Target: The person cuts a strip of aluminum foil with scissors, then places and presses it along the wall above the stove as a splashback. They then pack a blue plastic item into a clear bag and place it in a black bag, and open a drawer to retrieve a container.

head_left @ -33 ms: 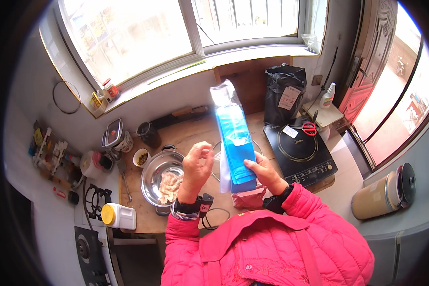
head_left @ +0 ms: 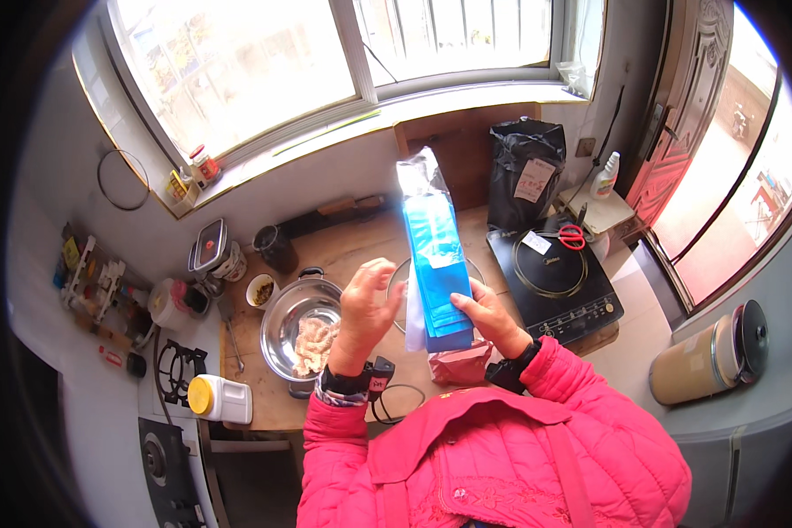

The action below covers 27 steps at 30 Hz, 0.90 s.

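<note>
Upright in my right hand [head_left: 491, 315] is a long pack of blue plastic bags [head_left: 438, 255], folded in layers, with a clear crinkled top and a whitish sheet along its left side. The thumb presses on its front near the lower end; the other fingers are hidden behind it. Just left of the pack, my left hand [head_left: 367, 308] is raised with curved fingers parted from the thumb, holding nothing that I can see. Below and left of it stands a steel pot [head_left: 277, 308] with a pale, crumpled, netlike thing [head_left: 315, 345] in it. Under the pack lies a reddish packet [head_left: 462, 365].
Right of my hands sits a black induction cooktop [head_left: 550, 286] with red-handled scissors [head_left: 572, 237] on it. Behind it stands a black bag [head_left: 524, 172]. A small bowl [head_left: 261, 290] and a yellow-lidded white container [head_left: 229, 400] are at the left. A spray bottle [head_left: 605, 176] stands near the door.
The pack has shifted slightly to the right at its top. My left hand has turned a little, and its fingers are spread further from the thumb.
</note>
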Each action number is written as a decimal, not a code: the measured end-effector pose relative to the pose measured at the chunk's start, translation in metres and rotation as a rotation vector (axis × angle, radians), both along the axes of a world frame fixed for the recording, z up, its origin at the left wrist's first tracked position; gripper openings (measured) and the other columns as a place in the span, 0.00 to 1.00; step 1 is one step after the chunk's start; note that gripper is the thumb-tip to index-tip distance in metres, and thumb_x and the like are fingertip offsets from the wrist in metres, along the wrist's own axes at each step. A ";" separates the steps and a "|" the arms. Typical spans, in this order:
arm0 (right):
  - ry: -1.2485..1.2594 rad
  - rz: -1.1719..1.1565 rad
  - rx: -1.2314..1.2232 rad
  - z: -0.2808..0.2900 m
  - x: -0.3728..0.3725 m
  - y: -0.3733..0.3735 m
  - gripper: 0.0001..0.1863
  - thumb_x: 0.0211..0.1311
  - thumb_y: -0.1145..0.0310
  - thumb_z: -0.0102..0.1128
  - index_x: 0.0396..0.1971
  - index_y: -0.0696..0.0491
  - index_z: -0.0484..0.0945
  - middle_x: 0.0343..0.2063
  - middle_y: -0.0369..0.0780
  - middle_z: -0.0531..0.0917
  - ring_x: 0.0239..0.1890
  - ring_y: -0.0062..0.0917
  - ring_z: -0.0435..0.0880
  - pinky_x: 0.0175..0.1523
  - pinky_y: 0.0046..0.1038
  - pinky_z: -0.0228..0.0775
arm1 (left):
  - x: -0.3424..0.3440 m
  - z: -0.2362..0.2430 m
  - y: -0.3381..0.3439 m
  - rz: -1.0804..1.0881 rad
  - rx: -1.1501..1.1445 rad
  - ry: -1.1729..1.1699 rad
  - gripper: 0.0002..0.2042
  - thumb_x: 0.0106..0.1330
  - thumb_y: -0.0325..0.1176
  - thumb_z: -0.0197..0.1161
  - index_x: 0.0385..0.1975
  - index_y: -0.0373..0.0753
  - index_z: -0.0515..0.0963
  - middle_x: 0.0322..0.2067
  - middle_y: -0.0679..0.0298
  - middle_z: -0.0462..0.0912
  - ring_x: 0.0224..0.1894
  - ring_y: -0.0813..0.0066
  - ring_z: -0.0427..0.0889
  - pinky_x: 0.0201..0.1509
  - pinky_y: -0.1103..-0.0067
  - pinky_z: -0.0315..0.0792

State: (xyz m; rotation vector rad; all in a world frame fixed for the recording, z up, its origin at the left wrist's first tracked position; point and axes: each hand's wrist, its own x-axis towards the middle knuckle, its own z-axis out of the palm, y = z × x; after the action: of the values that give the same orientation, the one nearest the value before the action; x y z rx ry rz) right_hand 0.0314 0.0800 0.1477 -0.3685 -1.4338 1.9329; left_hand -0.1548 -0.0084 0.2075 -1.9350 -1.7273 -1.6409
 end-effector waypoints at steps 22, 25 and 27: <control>0.153 -0.024 -0.118 -0.009 -0.007 0.009 0.16 0.64 0.66 0.52 0.47 0.60 0.71 0.38 0.35 0.78 0.37 0.14 0.76 0.44 0.19 0.70 | 0.009 -0.020 0.015 0.087 0.063 0.340 0.10 0.53 0.25 0.63 0.35 0.37 0.76 0.32 0.56 0.78 0.35 0.58 0.77 0.39 0.71 0.73; 0.230 0.014 -0.245 -0.007 -0.004 0.012 0.16 0.64 0.66 0.51 0.48 0.59 0.71 0.39 0.35 0.79 0.38 0.15 0.78 0.46 0.20 0.71 | -0.002 -0.032 0.015 -0.016 -0.122 -0.076 0.10 0.58 0.25 0.60 0.40 0.34 0.74 0.33 0.58 0.79 0.33 0.68 0.79 0.36 0.78 0.74; 0.277 0.064 -0.286 -0.007 -0.004 0.012 0.17 0.65 0.65 0.51 0.49 0.58 0.70 0.40 0.35 0.79 0.38 0.16 0.78 0.46 0.20 0.72 | -0.002 -0.043 0.017 -0.163 -0.318 -0.246 0.13 0.62 0.25 0.58 0.46 0.32 0.70 0.35 0.62 0.79 0.34 0.79 0.78 0.37 0.82 0.73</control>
State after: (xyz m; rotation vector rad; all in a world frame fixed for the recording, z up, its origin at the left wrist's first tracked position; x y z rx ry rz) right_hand 0.0270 0.0919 0.1409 -0.1753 -1.0060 2.1506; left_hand -0.1567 0.0084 0.1649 -2.1349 -2.0839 -1.8210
